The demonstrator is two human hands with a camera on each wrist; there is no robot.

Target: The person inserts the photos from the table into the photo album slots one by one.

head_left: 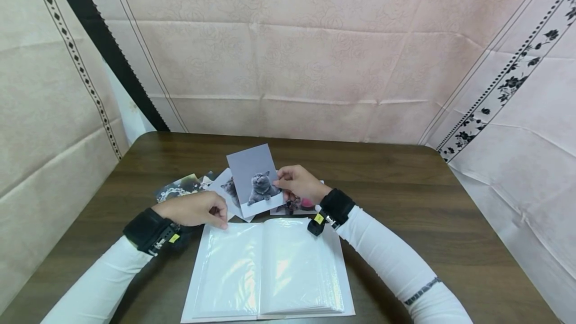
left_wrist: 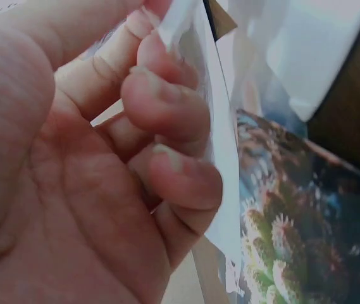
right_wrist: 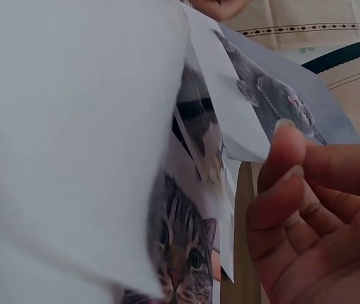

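An open photo album (head_left: 231,276) with clear plastic pockets lies in front of me, its visible pockets holding no picture. At its upper left corner my left hand (head_left: 191,209) pinches the top edge of a plastic pocket page (left_wrist: 228,183) between thumb and curled fingers. My right hand (head_left: 302,184) holds a photo of a grey kitten (head_left: 247,166) by its right edge, thumb against fingers, tilted up just beyond the album. In the right wrist view, this hand (right_wrist: 319,215) grips the photo's corner, and a raised white album page (right_wrist: 72,145) hides much of the scene.
Several loose photos lie behind the album: another cat photo (head_left: 225,189), a darker flower-like print (head_left: 177,187) at the left, and a photo with a pink patch (head_left: 294,206) under my right hand. A brown wooden table (head_left: 382,174) carries everything, with patterned cloth (head_left: 315,64) hanging around it.
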